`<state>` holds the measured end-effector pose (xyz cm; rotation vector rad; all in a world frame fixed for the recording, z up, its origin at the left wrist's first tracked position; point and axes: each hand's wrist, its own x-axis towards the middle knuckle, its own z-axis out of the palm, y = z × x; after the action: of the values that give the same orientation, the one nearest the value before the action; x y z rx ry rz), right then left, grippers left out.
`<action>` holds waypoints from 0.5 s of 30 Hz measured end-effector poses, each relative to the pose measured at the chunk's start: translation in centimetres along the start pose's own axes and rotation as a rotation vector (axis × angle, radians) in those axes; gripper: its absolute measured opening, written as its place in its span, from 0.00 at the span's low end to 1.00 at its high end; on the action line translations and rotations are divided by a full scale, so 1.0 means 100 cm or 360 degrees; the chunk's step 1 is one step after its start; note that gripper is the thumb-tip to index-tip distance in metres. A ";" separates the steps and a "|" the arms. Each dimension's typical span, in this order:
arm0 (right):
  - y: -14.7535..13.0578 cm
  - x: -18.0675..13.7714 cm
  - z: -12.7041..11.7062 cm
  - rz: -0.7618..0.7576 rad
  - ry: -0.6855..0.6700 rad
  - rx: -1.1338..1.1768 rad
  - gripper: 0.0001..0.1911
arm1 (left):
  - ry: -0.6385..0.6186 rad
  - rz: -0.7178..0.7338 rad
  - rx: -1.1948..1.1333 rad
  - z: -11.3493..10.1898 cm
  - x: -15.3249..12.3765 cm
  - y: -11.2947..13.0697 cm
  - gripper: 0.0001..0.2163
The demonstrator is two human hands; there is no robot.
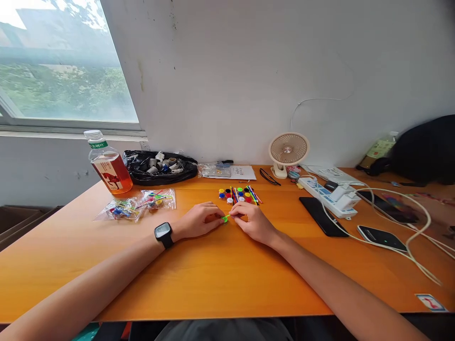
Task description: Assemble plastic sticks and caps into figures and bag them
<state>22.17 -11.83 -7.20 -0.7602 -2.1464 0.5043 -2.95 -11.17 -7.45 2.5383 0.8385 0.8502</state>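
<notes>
Near the middle of the table, my left hand is closed in a pinch at a small bright green piece that looks round with a thin stem. From the other side, the closed fingers of my right hand meet the thin end of this green piece. Just beyond my hands lie several small round plastic discs in yellow, blue, red, white, black and green. Thin coloured sticks are bundled among these discs. A black watch is on my left wrist. My fingers hide part of the green piece.
Clear bags of coloured parts and a tea bottle are at left. Behind stand a black bag of grey pieces and a small fan. At right are a power strip, white cables and phones.
</notes>
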 end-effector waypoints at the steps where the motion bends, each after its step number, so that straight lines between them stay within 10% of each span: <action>1: 0.001 0.000 0.001 0.0013 -0.0001 0.0010 0.10 | 0.0006 -0.0008 0.0006 0.000 0.000 0.000 0.07; 15: -0.001 0.000 -0.005 0.0055 -0.0150 -0.0159 0.12 | -0.0009 -0.0044 0.0034 0.001 0.002 0.006 0.07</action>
<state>22.53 -11.83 -6.88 -0.8450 -2.2633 0.4616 -2.47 -11.52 -7.16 2.5401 0.8837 0.8295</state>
